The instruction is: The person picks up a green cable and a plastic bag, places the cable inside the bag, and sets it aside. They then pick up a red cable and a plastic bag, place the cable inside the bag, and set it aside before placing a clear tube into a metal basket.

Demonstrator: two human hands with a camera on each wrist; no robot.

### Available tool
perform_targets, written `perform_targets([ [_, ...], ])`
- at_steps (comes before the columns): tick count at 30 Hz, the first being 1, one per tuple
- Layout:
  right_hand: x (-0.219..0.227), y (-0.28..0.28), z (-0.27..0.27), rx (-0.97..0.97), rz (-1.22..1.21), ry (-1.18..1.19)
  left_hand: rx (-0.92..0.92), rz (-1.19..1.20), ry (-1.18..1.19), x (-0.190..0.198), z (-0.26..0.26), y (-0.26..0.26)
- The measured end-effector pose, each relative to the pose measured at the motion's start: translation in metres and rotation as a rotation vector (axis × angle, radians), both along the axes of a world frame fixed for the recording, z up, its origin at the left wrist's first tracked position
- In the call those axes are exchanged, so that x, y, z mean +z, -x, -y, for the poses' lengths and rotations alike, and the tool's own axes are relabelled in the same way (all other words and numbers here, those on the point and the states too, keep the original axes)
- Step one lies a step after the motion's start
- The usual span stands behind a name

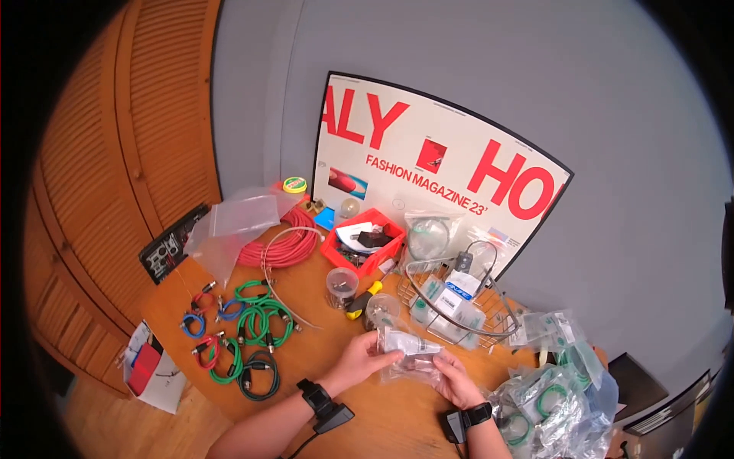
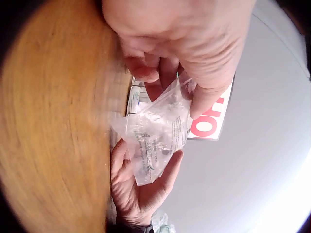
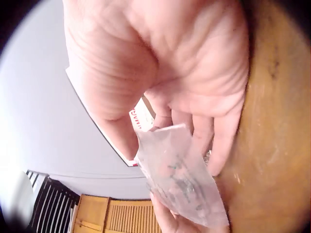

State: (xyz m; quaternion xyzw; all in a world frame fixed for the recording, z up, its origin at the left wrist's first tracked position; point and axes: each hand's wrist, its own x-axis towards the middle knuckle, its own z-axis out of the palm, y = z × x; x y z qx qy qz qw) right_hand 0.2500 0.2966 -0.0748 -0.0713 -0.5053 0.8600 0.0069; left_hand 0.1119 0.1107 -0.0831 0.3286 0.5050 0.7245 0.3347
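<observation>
A clear plastic bag with printed text is stretched between both hands above the front part of the table. My left hand pinches its left side between thumb and fingers. On the other side, my right hand grips the bag's right edge, thumb on the near face and fingers behind. Something whitish shows through the plastic in the head view; what it is, I cannot tell.
Coiled green cables and a red cable coil lie at left. Behind the hands are a red bin, a yellow screwdriver, clear tubs and a wire basket. Bagged cables pile up at right.
</observation>
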Motion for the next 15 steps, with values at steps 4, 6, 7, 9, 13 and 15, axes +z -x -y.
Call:
perform_targets([
  [4, -0.005, -0.006, -0.007, 0.064, -0.003, 0.094, -0.044, 0.084, -0.004, 0.006, 0.003, -0.008],
  [6, -0.003, -0.005, -0.007, 0.070, 0.004, 0.104, -0.058, 0.127, -0.005, 0.008, 0.004, -0.010],
  [7, 0.001, -0.004, -0.004, 0.059, 0.015, 0.086, -0.093, 0.120, -0.026, 0.007, 0.005, -0.011],
  [9, 0.001, -0.003, -0.002, 0.044, 0.022, 0.071, -0.132, 0.111, -0.044, 0.006, 0.008, -0.012],
  [13, -0.008, 0.003, -0.005, 0.086, -0.008, 0.073, -0.304, 0.450, -0.322, 0.015, 0.010, -0.020],
  [15, -0.010, 0.002, -0.005, 0.117, -0.039, 0.106, -0.334, 0.402, -0.327, 0.025, 0.013, -0.026],
])
